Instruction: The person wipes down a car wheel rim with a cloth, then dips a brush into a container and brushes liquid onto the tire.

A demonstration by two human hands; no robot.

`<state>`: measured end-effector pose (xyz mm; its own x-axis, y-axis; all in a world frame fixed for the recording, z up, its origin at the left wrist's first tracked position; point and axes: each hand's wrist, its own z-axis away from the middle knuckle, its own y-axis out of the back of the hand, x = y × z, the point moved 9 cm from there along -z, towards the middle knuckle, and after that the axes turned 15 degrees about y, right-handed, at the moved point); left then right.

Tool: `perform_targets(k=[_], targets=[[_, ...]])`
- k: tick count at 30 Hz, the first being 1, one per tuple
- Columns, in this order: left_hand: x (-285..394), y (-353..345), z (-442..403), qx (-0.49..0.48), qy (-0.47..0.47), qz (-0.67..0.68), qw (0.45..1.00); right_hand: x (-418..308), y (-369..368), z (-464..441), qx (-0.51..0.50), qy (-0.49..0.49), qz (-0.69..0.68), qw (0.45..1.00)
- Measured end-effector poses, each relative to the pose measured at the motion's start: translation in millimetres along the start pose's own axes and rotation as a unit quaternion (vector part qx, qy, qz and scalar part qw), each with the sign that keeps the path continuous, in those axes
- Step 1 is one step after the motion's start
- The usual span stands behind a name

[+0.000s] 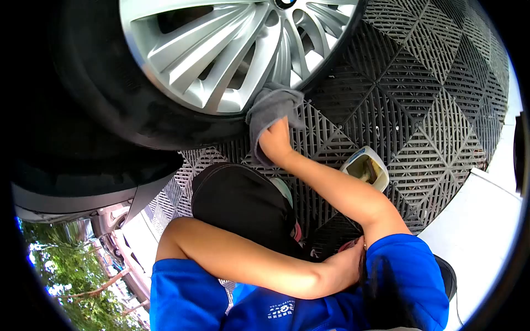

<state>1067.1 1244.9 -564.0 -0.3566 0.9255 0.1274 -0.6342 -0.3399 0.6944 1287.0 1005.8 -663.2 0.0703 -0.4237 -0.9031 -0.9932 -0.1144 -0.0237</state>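
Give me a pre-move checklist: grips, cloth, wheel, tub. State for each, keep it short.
1. Right grip closed on the gray cloth: ok.
2. Cloth up against the wheel: ok, at the lower edge of the silver rim.
3. Left grip free of the cloth and wheel: ok, it is back by the right upper arm.
4. White tub upright: ok, opening faces up. What is inside: cannot tell.
5. Gap between right forearm and tub: cannot tell, they look close in this one view.
6. Wheel secured against turning: cannot tell, nothing holding it is visible.
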Motion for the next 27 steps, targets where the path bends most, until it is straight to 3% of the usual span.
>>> perform_targets(k=[1,2,4,5,6,7,8,9,10,11,14,15,16,17,18,20,21,23,24,25,26,27], targets=[[-0.9,-1.2,-0.3,0.000,-0.003,-0.003,1.000,5.2,-2.9,-6.9,-0.069,-0.037,-0.058,0.995],[-3.7,1.9,-1.0,0.024,0.005,0.014,1.000,1.2,1.6,-22.2,-0.067,-0.037,-0.058,0.995],[-4.2,1.9,1.5,0.043,0.012,0.038,0.998,13.5,-2.5,-34.2,-0.082,-0.156,-0.073,0.982],[-8.4,9.8,4.8,0.096,0.021,0.070,0.993,17.5,-14.3,-35.3,-0.083,-0.158,-0.074,0.981],[-12.6,19.7,7.3,0.149,0.030,0.101,0.983,22.4,-12.1,-35.9,0.024,-0.173,-0.062,0.983],[-11.3,22.8,5.9,0.151,0.032,0.104,0.983,29.0,-3.8,-27.0,0.130,-0.187,-0.049,0.972],[-4.5,16.6,2.5,0.095,0.018,0.062,0.993,19.8,-1.6,-26.6,0.075,-0.103,0.009,0.992],[0.7,9.9,0.9,0.038,0.002,0.016,0.999,22.1,4.6,-15.1,0.075,-0.102,0.010,0.992],[-0.1,16.5,1.3,0.037,0.002,0.012,0.999,35.5,-6.3,4.1,0.051,-0.199,-0.152,0.967],[-0.2,18.6,2.5,0.009,-0.004,-0.006,1.000,33.5,-20.0,22.0,0.025,-0.288,-0.311,0.905],[0.6,15.5,1.7,-0.017,-0.025,-0.022,0.999,20.1,-11.9,65.5,0.158,-0.387,-0.458,0.784],[0.8,14.7,0.8,-0.008,-0.035,-0.020,0.999,30.2,-14.2,68.2,0.155,-0.385,-0.459,0.785],[1.2,9.1,0.4,-0.007,-0.031,-0.019,0.999,28.1,-12.9,56.3,0.155,-0.315,-0.516,0.782],[-1.9,13.0,-0.8,0.049,0.004,0.011,0.999,23.7,-12.2,47.0,0.154,-0.243,-0.568,0.771],[-5.1,18.6,-0.6,0.105,0.039,0.039,0.993,28.2,-15.3,48.0,0.151,-0.245,-0.570,0.770],[-3.0,16.1,-0.2,0.105,0.040,0.047,0.993,-21.4,1.9,4.3,-0.012,-0.122,-0.349,0.929],[-1.3,15.2,0.1,0.106,0.037,0.054,0.992,-42.7,3.8,-11.0,-0.092,-0.053,-0.221,0.969],[6.0,7.6,-4.5,0.084,0.027,0.062,0.994,-72.5,2.5,-36.0,-0.014,0.054,-0.132,0.990],[9.2,1.3,-8.5,0.064,0.021,0.075,0.995,-43.5,-35.7,-46.2,-0.117,0.002,-0.127,0.985],[9.7,-3.4,-10.8,0.062,0.021,0.077,0.995,-31.5,-42.0,-58.0,-0.130,-0.011,-0.148,0.980],[8.6,0.2,-11.5,0.123,0.030,0.085,0.988,-28.0,-44.0,-73.1,-0.141,-0.024,-0.169,0.975],[6.1,3.0,-11.2,0.183,0.040,0.090,0.978,-30.4,-24.0,-86.0,-0.061,0.006,-0.214,0.975]])
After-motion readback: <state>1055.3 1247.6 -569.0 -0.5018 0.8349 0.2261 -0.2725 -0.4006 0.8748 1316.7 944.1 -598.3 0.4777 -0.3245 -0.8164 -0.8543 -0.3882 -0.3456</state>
